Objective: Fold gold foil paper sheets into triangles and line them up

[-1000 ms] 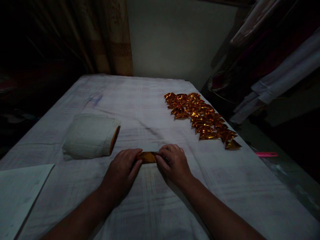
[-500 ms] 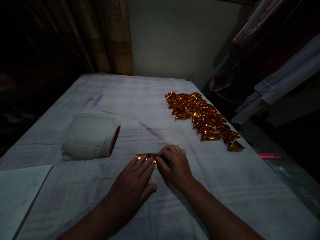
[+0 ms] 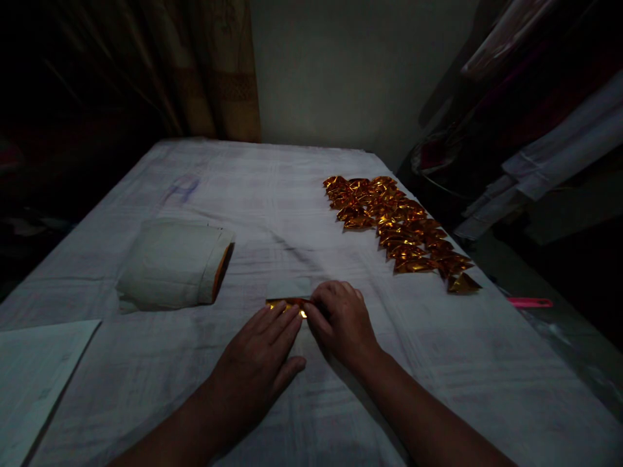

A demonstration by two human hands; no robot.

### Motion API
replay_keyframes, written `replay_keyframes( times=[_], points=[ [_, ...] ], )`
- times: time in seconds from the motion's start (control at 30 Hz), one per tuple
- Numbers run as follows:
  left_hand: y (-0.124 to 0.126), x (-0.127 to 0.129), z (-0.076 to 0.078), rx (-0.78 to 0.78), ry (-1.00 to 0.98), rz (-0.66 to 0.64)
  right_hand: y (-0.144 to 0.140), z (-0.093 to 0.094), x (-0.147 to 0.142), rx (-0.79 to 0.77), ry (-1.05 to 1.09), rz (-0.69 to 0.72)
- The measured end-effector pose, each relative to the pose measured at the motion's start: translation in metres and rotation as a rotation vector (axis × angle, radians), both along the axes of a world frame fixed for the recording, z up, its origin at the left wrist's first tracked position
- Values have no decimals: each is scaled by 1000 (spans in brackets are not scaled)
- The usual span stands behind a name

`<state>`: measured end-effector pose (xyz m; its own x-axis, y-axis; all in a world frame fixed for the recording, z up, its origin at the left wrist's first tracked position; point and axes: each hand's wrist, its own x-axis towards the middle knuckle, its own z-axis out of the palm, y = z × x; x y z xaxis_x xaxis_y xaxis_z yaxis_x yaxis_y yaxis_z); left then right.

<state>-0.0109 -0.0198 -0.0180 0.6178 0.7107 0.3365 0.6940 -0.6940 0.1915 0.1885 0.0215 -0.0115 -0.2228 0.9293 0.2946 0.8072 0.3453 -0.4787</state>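
Head view
Foil strip (image 3: 287,303): a small gold foil piece with a pale backing flap showing above it, lying flat on the cloth (image 3: 302,194) near the front middle, under both sets of fingertips
Left hand (image 3: 257,363): laid flat, fingers straight and together, tips pressing down on the strip's near edge; nothing is gripped, only pinned
Right hand (image 3: 341,321): fingers curled, thumb and forefinger closed on the strip's right end; how tight the pinch is cannot be told in this dim light
Handling: judged very light, thin and slick; it should crease easily and hold a fold, but crumple or tear if pulled hard, and it may slide on the cloth unless pinned; best taken at an end or corner by the fingertips, with the other hand pressing it flat
Foil shapes (image 3: 399,230): a band of folded gold pieces in rows at the far right, well apart from the hands
Roll (image 3: 172,264): a pale wrapped roll with a gold edge at its end, lying on its side to the left
Paper (image 3: 34,376): a pale sheet at the near left corner
Pink object (image 3: 529,302): off the right edge, too dim to identify
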Motion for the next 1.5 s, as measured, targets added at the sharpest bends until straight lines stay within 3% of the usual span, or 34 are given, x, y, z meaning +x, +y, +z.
replay_keyframes(
  times=[0.53,1.13,1.5],
  points=[
    [0,1,3,14,1,4,3,1,-3,-4,-170,-44],
    [-1,3,-1,43,25,29,-1,-7,0,44,-33,-23],
    [7,1,6,29,29,-9,-4,-7,1,17,-41,-48]
  ],
)
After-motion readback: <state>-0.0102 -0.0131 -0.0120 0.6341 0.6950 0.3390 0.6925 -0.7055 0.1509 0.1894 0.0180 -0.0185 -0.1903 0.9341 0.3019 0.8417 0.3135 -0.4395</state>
